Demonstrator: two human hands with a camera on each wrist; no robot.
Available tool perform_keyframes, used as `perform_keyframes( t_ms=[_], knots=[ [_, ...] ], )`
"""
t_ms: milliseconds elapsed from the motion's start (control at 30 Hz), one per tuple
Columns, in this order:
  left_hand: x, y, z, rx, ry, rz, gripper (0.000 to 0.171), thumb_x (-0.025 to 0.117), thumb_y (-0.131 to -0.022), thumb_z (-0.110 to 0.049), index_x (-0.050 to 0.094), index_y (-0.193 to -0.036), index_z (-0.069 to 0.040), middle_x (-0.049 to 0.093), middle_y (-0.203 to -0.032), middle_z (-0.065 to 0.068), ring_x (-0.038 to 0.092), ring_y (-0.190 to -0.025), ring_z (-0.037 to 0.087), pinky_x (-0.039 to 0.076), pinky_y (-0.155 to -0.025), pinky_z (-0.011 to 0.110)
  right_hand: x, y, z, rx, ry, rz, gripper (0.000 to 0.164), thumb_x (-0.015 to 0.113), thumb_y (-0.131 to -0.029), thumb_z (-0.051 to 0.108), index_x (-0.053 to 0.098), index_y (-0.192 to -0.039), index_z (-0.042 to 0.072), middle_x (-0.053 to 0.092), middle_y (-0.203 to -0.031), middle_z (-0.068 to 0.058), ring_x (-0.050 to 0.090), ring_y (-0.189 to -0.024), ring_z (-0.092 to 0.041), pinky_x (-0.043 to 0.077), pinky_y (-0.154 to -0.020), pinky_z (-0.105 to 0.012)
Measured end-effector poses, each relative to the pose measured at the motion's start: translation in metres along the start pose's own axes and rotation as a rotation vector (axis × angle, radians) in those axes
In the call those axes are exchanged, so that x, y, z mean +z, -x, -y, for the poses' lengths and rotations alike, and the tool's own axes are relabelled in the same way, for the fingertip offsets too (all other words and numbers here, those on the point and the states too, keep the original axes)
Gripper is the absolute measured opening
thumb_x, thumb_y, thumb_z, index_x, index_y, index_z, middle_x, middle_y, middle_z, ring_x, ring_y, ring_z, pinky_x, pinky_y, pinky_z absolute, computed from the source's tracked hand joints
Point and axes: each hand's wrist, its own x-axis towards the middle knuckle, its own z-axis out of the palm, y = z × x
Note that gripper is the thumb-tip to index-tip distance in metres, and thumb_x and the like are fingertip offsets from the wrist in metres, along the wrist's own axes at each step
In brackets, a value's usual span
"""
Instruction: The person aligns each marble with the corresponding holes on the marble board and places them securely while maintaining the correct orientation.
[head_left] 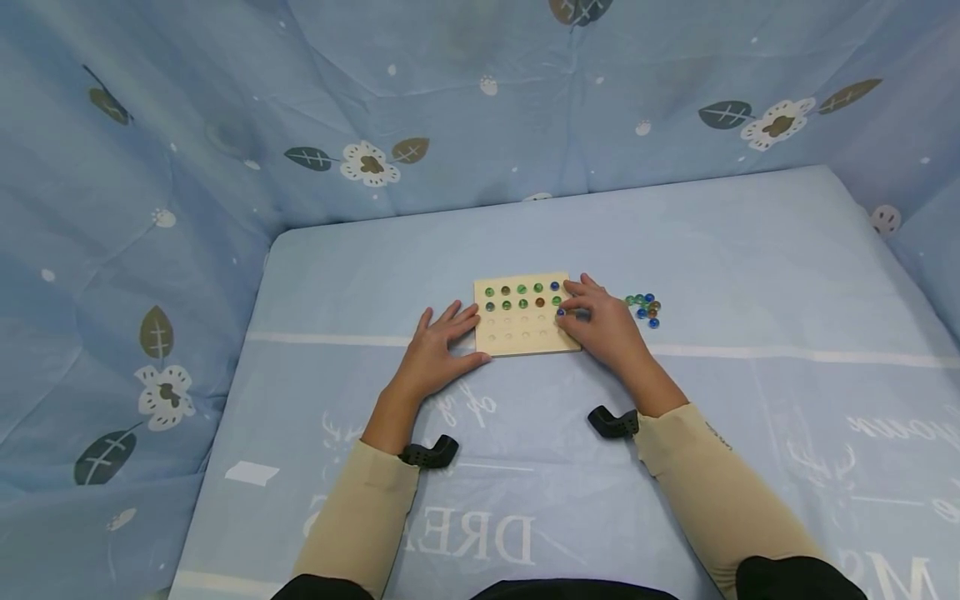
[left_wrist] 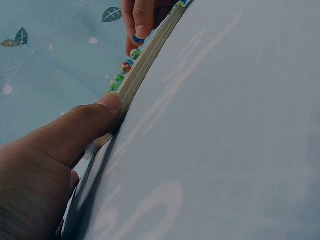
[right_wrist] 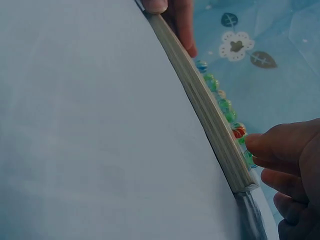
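Observation:
A pale wooden board (head_left: 517,343) with rows of round hollows lies on the table. Glass marbles (head_left: 522,289) in green, blue and brown fill its two far rows, while the nearer hollows are bare. My right hand (head_left: 606,329) is over the board's right side, pinching a blue marble (head_left: 560,312) between thumb and fingertips at the right end of the third row. That marble also shows under the fingertips in the left wrist view. At the near left corner my left hand (head_left: 433,357) rests with fingers spread, its thumb (left_wrist: 111,101) against the board's near edge.
Several loose marbles (head_left: 653,307), blue, green and brown, lie in a small cluster just right of my right hand. A pale blue printed cloth (head_left: 480,433) covers the table. Patterned curtains (head_left: 480,108) hang behind and at the sides. Black wrist mounts (head_left: 429,452) sit on both forearms.

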Motion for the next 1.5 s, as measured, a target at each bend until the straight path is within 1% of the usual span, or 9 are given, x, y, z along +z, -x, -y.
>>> perform_keyframes(
  t_ms=[300,800,1233,1500],
  knots=[
    [0.0003,-0.0006,-0.0006,-0.006,0.000,0.003,0.074,0.079,-0.081,-0.046,0.053,-0.144,-0.019,0.044,-0.153,-0.007,0.028,-0.149,0.018,0.004,-0.124,0.050,0.0012,0.0000,-0.0014,-0.002,0.027,0.016,0.025,0.071,-0.091,0.021,0.075,-0.109,0.005,0.049,-0.150,-0.010,0.026,-0.150,-0.027,0.027,-0.118,-0.054],
    [-0.0001,0.0000,-0.0020,-0.002,0.009,0.003,0.074,0.079,-0.081,-0.045,0.052,-0.144,-0.018,0.044,-0.153,-0.007,0.029,-0.149,0.019,0.004,-0.124,0.050,0.0008,0.0005,-0.0015,0.012,0.033,0.035,0.028,0.071,-0.091,0.022,0.074,-0.113,0.006,0.047,-0.151,-0.009,0.024,-0.150,-0.028,0.025,-0.119,-0.055],
    [-0.0004,0.0003,-0.0014,-0.010,0.008,0.003,0.074,0.079,-0.081,-0.044,0.052,-0.144,-0.019,0.043,-0.153,-0.007,0.027,-0.149,0.018,0.003,-0.125,0.049,-0.0001,-0.0003,-0.0013,-0.008,0.024,0.035,0.027,0.071,-0.091,0.021,0.074,-0.112,0.005,0.047,-0.151,-0.010,0.025,-0.150,-0.028,0.025,-0.119,-0.056],
    [0.0014,0.0007,0.0006,0.029,0.000,-0.022,0.072,0.079,-0.081,-0.044,0.053,-0.144,-0.019,0.044,-0.153,-0.006,0.030,-0.148,0.019,0.007,-0.124,0.052,-0.0016,0.0010,-0.0003,-0.010,0.029,0.030,0.029,0.072,-0.090,0.021,0.074,-0.113,0.004,0.048,-0.150,-0.011,0.025,-0.150,-0.028,0.025,-0.119,-0.056]
  ],
)
